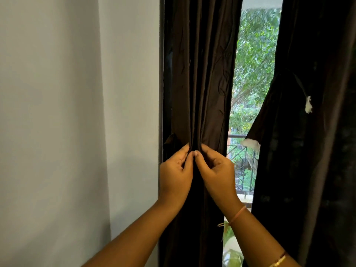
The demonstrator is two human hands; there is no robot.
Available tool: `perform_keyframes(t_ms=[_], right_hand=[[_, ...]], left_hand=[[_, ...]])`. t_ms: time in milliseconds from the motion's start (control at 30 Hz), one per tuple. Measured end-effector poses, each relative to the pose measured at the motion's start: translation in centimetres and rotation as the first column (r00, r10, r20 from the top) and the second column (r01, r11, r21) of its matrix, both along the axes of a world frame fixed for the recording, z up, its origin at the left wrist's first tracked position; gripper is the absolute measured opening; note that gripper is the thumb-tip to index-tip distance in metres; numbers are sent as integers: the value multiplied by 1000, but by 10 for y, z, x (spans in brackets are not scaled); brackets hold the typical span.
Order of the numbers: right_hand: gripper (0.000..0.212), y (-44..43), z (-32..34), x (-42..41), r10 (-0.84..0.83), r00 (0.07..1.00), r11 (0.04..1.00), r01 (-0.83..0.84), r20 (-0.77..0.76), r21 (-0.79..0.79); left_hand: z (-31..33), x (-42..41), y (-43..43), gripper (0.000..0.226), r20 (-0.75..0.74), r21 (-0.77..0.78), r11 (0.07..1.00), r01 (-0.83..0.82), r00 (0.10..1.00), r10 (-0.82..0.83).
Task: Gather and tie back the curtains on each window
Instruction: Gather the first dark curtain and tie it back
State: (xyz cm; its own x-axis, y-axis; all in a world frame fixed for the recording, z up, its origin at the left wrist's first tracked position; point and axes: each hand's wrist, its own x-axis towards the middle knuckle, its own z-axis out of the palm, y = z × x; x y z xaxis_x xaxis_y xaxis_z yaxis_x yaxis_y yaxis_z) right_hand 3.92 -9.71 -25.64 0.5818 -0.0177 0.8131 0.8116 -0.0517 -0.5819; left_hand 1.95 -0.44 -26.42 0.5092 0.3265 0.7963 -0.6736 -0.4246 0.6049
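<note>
Working on the left curtain (200, 74), hung along the left edge of the window (250, 64), right beside the grey wall (77, 112). Gripping it at about mid-height with both hands: left hand (175, 170) and right hand (216, 170) knuckle to knuckle, thumbs and forefingers closed in a pinch on the same bunch of dark folds, remaining fingers curled. Held this close together probably to squeeze the pleats into one narrow neck, ready for a band. Judged mid-gather, not yet tied: nothing visibly wrapped round this panel, only a dark flap (170, 139) at its left edge, too dim to identify. Across the open strip of glass, with trees and a balcony railing (240, 160) beyond, the right curtain (308, 170), seemingly cinched higher up by a thin tie (297, 81) ending in a white tuft (308, 107), hence pulled in toward the right edge of the window. Next, in all likelihood: hold the neck with one hand, free the other to fetch a band. Risk there: folds spilling out on release of either pinch. Thin thread band (238, 213) on the right wrist, clear of the cloth.
</note>
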Motion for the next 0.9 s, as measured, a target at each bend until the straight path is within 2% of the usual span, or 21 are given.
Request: perform_keyframes(t_ms=[167, 233, 333, 433, 500, 600, 700, 767, 867, 900], right_hand=[[33, 5, -9, -2, -96, 989, 994, 102, 116, -47], [31, 7, -9, -5, -109, 989, 993, 113, 103, -35], [11, 11, -3, -9, -157, 987, 987, 158, 30, -27], [45, 12, 4, -4, -255, 967, 966, 255, 4, -36], [49, 9, 8, -1, -313, 950, 948, 312, -8, -55], [49, 6, 9, 0, -363, 931, 930, 364, 18, -57], [50, 3, 8, 1, -348, 937, 936, 349, 39, -35], [43, 1, 8, 2, -327, 944, 944, 328, 34, -42], [18, 2, 10, 1, -251, 968, 966, 251, 13, -56], [16, 3, 10, 2, -226, 974, 973, 226, 9, -54]], left_hand=[[-9, -4, -2, 37, 47, 97, 995, -31, 999, 26], [-13, -5, -3, 38, 49, 101, 995, -5, 999, 0], [-17, -7, -6, 35, 38, 72, 996, 46, 998, -49], [-18, -7, -5, 32, 33, 18, 996, 82, 996, -83], [-15, -6, 0, 30, 9, -48, 995, 84, 996, -84], [-4, 1, 11, 26, 12, -171, 984, -58, 998, 60], [7, 12, 25, 33, -95, -157, 939, -306, 951, 294], [9, 19, 33, 36, -206, -111, 943, -314, 935, 288], [8, 26, 38, 25, -294, -104, 979, -175, 946, 138], [7, 27, 38, 22, -304, -81, 983, -165, 943, 133]])
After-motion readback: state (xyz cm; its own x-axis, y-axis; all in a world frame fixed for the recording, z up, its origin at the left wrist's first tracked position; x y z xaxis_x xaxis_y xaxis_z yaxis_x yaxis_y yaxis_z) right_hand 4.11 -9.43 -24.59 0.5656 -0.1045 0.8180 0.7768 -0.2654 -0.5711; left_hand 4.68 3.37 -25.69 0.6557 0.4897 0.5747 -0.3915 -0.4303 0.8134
